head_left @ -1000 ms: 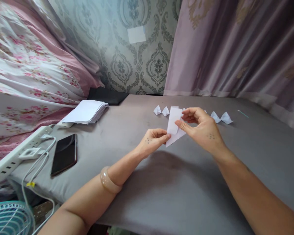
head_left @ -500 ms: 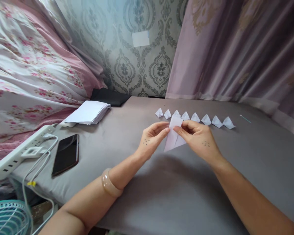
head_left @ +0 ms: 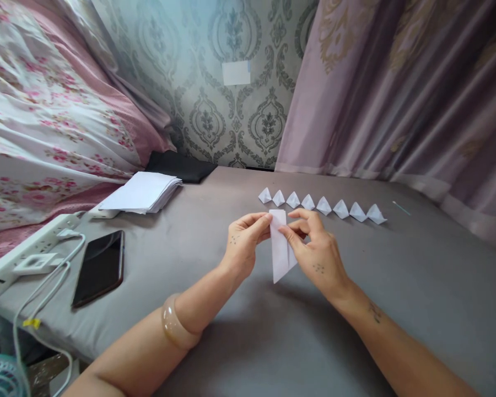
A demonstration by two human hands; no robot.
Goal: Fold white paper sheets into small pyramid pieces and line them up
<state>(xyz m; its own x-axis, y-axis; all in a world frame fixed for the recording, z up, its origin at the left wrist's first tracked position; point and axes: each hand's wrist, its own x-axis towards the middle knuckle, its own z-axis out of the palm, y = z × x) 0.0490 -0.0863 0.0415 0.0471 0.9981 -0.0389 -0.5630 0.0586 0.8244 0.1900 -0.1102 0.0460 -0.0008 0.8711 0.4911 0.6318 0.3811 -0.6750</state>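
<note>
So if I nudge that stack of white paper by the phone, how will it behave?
The stack of paper looks loose, its edges already fanned, so a push would probably slide the top sheets apart. Single sheets should be light and floppy. The grey cloth beneath may drag on it.

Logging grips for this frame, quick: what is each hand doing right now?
Left hand: closed, pinching the top of the folded paper strip.
Right hand: closed, pinching the same strip from its other side.
</note>
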